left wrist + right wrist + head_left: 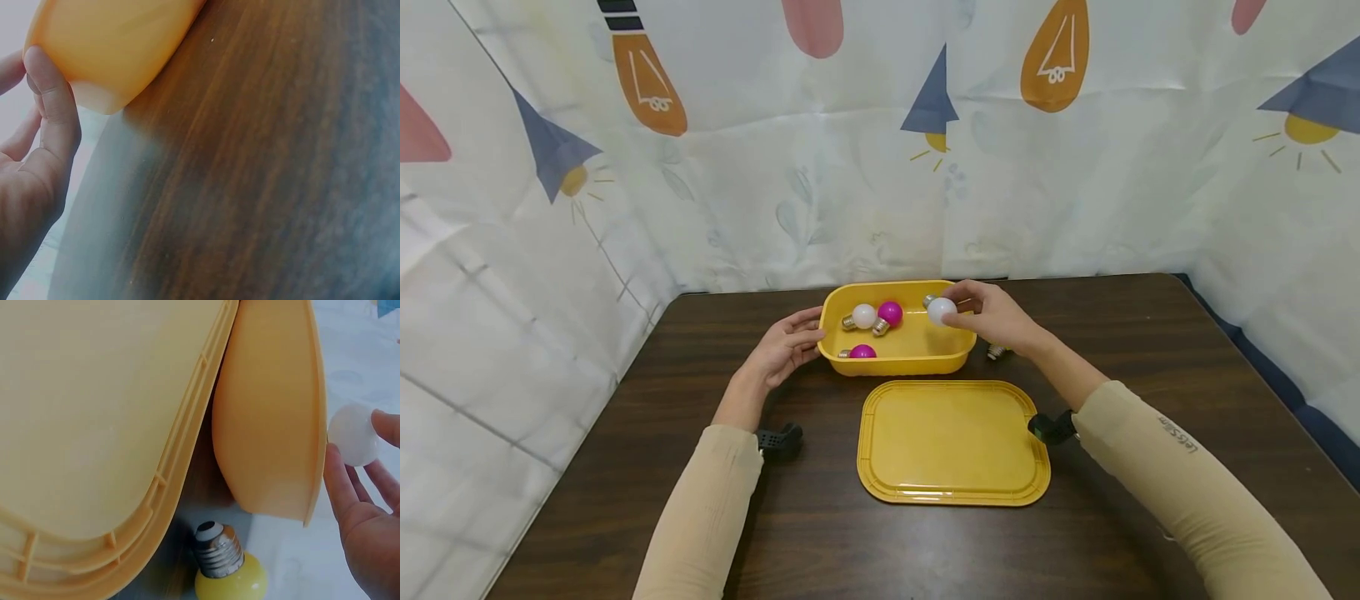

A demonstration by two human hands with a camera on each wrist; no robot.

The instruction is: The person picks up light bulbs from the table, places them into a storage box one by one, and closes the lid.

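A yellow bin [898, 366] stands on the dark wood-grain counter [820, 542], close to the middle of its far edge. The left hand [786, 348] touches the bin's end that faces the counter's left edge, its fingers loosely extended rather than wrapped round anything. The right hand [996, 317] pinches a white bulb [942, 312] between thumb and fingers, gripping the globe above the bin's other end; the bulb's metal base points toward the left and the far edge.

Inside the bin lie three more bulbs, all toward its left half. A second white bulb [864, 316] and a magenta bulb [890, 313] sit side by side, and another magenta bulb [862, 352] is partly hidden by the near wall.

A yellow bulb [231, 581] rests on the counter just beside the bin, on the side toward the right edge; the right wrist view shows its threaded metal base. A flat yellow tray [955, 442] lies just in front of the bin, farther from the counter's far edge. A printed white curtain [865, 192] hangs behind that edge.
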